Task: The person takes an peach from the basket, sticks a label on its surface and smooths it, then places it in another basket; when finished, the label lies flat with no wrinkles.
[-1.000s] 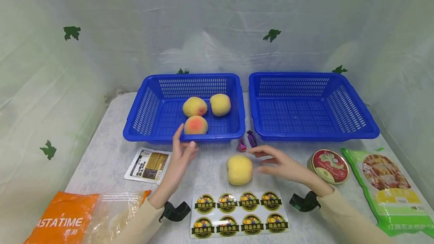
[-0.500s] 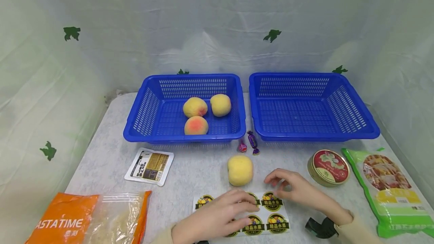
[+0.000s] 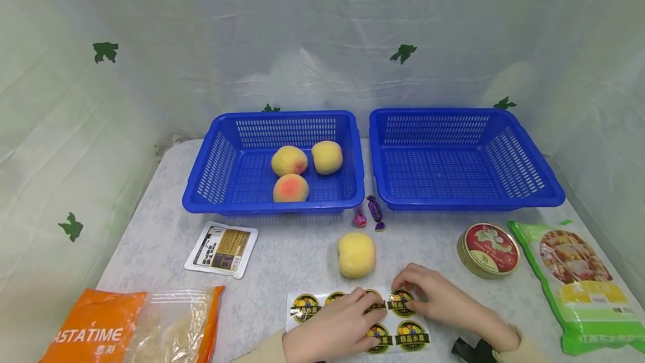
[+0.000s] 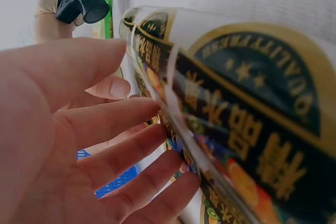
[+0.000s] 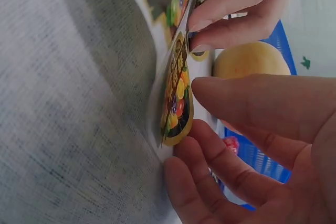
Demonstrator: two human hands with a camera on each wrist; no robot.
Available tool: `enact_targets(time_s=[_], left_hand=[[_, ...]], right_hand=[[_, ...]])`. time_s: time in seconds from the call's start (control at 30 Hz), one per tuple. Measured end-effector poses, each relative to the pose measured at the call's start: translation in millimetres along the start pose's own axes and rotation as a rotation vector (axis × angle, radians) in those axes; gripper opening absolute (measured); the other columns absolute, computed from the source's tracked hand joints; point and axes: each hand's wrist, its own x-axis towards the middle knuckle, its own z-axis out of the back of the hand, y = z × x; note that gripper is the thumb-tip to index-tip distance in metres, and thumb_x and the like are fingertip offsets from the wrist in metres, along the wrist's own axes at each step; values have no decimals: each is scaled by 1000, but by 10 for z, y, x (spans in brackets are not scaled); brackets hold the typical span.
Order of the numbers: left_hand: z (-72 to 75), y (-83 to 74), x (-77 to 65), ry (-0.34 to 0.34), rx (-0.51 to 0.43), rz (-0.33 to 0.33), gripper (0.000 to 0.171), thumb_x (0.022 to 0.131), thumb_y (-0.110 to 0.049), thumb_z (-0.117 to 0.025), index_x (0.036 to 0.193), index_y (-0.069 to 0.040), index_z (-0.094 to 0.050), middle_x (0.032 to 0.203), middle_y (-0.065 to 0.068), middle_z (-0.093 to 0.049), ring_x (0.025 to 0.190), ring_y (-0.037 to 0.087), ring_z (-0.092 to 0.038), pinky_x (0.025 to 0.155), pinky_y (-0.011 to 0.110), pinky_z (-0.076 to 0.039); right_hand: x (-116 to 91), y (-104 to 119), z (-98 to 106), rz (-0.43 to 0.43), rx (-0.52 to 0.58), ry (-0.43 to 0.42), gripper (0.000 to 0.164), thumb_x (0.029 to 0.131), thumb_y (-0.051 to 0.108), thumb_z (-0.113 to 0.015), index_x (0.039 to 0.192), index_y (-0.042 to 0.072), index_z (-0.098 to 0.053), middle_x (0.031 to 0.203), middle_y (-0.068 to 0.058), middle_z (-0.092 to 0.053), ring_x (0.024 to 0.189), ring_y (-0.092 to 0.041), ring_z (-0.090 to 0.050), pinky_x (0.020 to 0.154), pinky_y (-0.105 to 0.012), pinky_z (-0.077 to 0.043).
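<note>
A sheet of round black-and-gold fruit stickers (image 3: 294,324) lies on the table in front of the person. The left hand (image 3: 336,325) rests on the sheet with its fingertips; in the left wrist view its fingers are extended against the printed surface (image 4: 252,108). At the sheet's upper right corner, the right hand (image 3: 437,297) has its fingertips at the rim of a sticker (image 5: 178,98). In the right wrist view, thumb and fingers stand apart around that sticker's edge. Just behind the sheet sits a yellow peach (image 3: 356,255).
Three peaches lie in the left blue basket (image 3: 237,206); another blue basket (image 3: 468,201) stands to its right. Two small candies (image 3: 375,213) lie between them. Around the table are a round tin (image 3: 489,249), a green food bag (image 3: 587,290), a white pouch (image 3: 221,249) and an orange bag (image 3: 96,324).
The left hand has come from beside the left basket down onto the sticker sheet. The right hand has moved from the peach to the sheet's upper right sticker.
</note>
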Motion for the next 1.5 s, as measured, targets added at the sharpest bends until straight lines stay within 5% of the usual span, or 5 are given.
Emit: enact_targets(time_s=[0.27, 0.7, 1.03, 1.27, 1.5], left_hand=[[-14, -15, -2, 27, 39, 4, 35, 86, -41, -55, 112, -18, -60, 116, -2, -50, 101, 11, -46, 78, 21, -42], [-20, 11, 15, -24, -14, 10, 24, 88, -33, -55, 106, -19, -62, 110, -3, -52, 99, 11, -46, 79, 21, -41], [253, 157, -42, -176, -287, -38, 25, 89, -26, -57, 112, -16, -60, 105, -6, -49, 92, 2, -47, 79, 11, -38], [379, 463, -114, -339, -518, 231, 17, 88, -19, -59, 104, -13, -63, 94, -7, -53, 81, 3, -51, 70, 15, -44], [222, 655, -52, -438, -634, 418, 14, 85, -22, -63, 98, -19, -64, 94, -6, -43, 84, 12, -48, 66, 23, -45]], right_hand=[[56, 68, 48, -12, 77, 26, 32, 71, -11, -59, 88, 16, -58, 76, 11, -54, 67, -1, -50, 57, -20, -45], [442, 246, 305, 85, 223, -126, 17, 85, 0, -58, 90, 16, -56, 87, 5, -59, 76, -11, -56, 67, -27, -49], [841, 553, 376, 116, 194, -156, 18, 79, -14, -57, 87, 3, -57, 84, -8, -59, 74, -21, -57, 67, -30, -49], [963, 567, 357, 77, 191, -148, 16, 78, -13, -57, 86, 0, -58, 83, -9, -60, 74, -21, -57, 67, -29, -49], [1004, 290, 155, 134, 145, -182, 22, 76, -15, -61, 87, 3, -57, 82, -6, -59, 71, -17, -57, 64, -28, -50]])
